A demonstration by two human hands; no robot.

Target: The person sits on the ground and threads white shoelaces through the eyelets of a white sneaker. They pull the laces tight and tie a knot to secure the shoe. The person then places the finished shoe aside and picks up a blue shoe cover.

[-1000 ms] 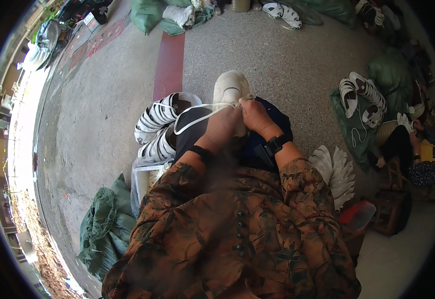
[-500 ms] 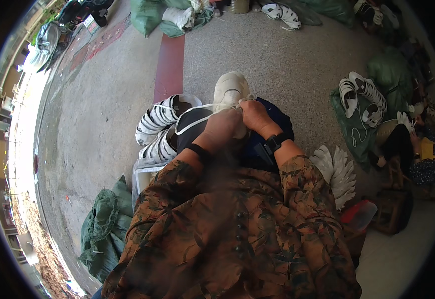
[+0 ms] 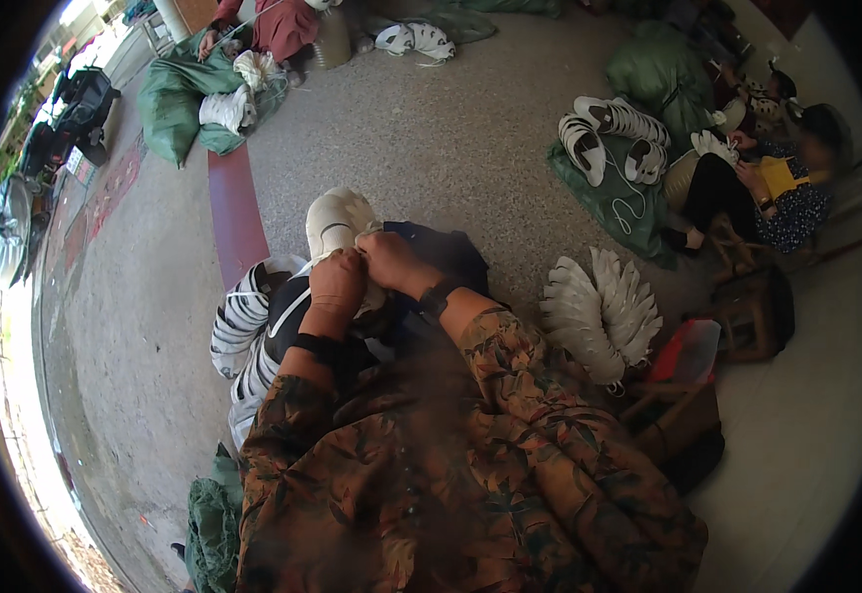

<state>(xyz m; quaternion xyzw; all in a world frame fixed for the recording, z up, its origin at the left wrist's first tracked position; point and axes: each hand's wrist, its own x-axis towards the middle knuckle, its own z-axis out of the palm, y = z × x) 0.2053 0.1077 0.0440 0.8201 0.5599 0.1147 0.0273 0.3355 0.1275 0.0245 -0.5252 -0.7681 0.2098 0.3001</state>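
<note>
A bundle of nested cream shoe uppers [image 3: 329, 221] rests on my lap, its rounded toe end pointing away from me. My left hand [image 3: 338, 281] is closed at the bundle's near end, its fingers pinching a white lace [image 3: 292, 311] that trails down to the left. Right against it, my right hand [image 3: 393, 260] is closed too, fingers bent at the same spot; the lace between them is mostly hidden. Beside my left leg stand stacks of white shoe uppers with black trim [image 3: 243, 314].
To my right lie stacked cream uppers [image 3: 604, 311], near a wooden stool [image 3: 663, 420] and a red and clear bag [image 3: 686, 351]. Beyond, striped uppers lie on a green sack [image 3: 604, 212], with a seated person [image 3: 781, 193] close by. Another green sack [image 3: 179, 104] stands far left.
The view has swung to the right, so the scene sits further left. The lace loop that stretched out to the left now hangs lower and closer, and my hands remain together at the bundle.
</note>
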